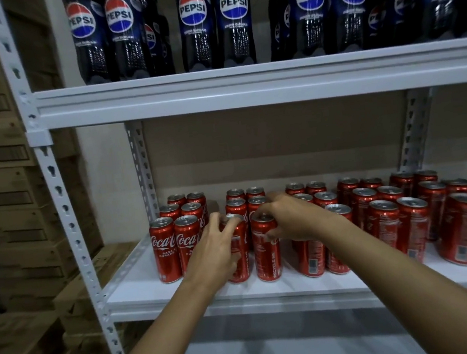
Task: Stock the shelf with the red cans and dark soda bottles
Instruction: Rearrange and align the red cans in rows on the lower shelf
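Left hand (215, 246) wrapped round a slim red aluminium Coca-Cola can (238, 251) at the front of the lower white shelf board (139, 276); fingers curled over the can's upper rim, thumb low on its side. Can upright, base on the board.

Right hand (284, 220) gripping the neighbouring red can with "RECYCLE ME" lettering (267, 255), just right of the first; fingers arched over the silver lid, thumb pressed on the can's side below the rim. Can upright, standing on the board, just beside the left-hand can; contact between the two not determinable.

Remaining red cans arranged in paired columns, front to back. Leftmost pair of logo-facing red cans (176, 247) at the front left, further cans behind. Third column group (320, 242) immediately right of the held cans, partly hidden by the right forearm. Further groups of red cans at the right end (462, 227), running out of frame.

Dark plastic Pepsi bottles with blue-red-white round labels (234, 21) standing upright on the upper white metal shelf (246, 86), in clusters across the full width, tops out of view.

White perforated steel upright (53, 178) at the front left corner of the rack. Stacked brown cardboard cartons (4, 201) left of the rack. Picture slightly blurred; small print on cans largely illegible.
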